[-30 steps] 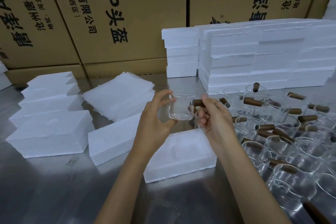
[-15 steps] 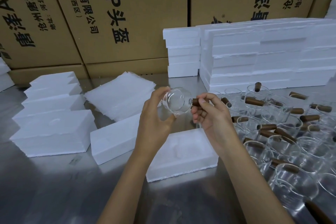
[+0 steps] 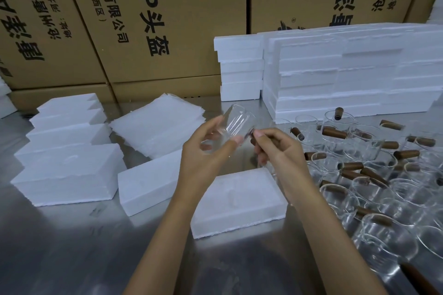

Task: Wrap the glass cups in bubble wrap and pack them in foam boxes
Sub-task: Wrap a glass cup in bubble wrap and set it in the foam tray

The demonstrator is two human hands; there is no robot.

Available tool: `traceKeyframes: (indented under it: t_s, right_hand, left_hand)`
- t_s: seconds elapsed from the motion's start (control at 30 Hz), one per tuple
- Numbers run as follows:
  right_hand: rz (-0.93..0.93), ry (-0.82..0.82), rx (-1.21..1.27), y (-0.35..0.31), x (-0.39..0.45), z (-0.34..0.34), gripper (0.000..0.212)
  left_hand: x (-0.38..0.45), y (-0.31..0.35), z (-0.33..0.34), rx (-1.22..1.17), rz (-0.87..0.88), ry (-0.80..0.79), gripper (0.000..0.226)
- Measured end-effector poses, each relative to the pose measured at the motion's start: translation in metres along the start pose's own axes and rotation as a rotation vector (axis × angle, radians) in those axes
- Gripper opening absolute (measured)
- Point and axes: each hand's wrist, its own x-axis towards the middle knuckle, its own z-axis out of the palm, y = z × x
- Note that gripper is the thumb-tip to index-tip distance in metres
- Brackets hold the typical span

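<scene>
Both hands' grip holds a glass cup (image 3: 236, 124) above the foam box (image 3: 239, 203), clear of its edges.

Packing area of a warehouse or factory: printed cardboard cartons (image 3: 148, 19) stacked across the top of the frame, foam boxes (image 3: 347, 69) piled upper right, steel worktable (image 3: 72, 246), many glass cups (image 3: 383, 187) at right.
</scene>
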Motion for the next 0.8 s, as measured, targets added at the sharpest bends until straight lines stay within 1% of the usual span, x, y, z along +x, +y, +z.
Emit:
traceKeyframes:
  t_s: [0.1,0.2,0.33,0.47,0.53,0.63,0.7,0.8]
  right_hand:
    - [-0.037,-0.051,-0.192,0.007,0.001,0.003,0.018]
    - [-0.011,-0.079,-0.339,0.011,0.000,0.007,0.027]
    - [0.084,-0.059,-0.366,0.015,0.002,0.008,0.036]
    - [0.099,-0.086,-0.420,0.013,0.001,0.006,0.038]
    - [0.126,-0.120,-0.378,0.011,0.000,0.007,0.034]
    - [0.174,-0.190,-0.186,0.007,-0.003,0.009,0.027]
    - [0.201,-0.275,-0.092,0.004,-0.004,0.007,0.025]
    - [0.252,-0.425,-0.016,0.005,-0.005,0.003,0.026]
  left_hand:
    - [0.000,0.000,0.003,-0.037,-0.037,0.069,0.046]
    - [-0.001,-0.001,0.004,-0.016,-0.059,0.096,0.038]
    - [-0.002,0.000,0.004,0.008,-0.037,0.079,0.021]
    - [-0.002,0.001,0.004,0.004,-0.055,0.073,0.024]
    - [-0.002,0.001,0.002,0.003,-0.042,0.067,0.026]
    - [-0.002,0.001,0.001,-0.009,-0.030,0.042,0.028]
    - [0.000,0.000,-0.002,-0.050,-0.046,0.029,0.030]
    - [0.006,-0.006,-0.012,-0.093,-0.043,-0.026,0.033]
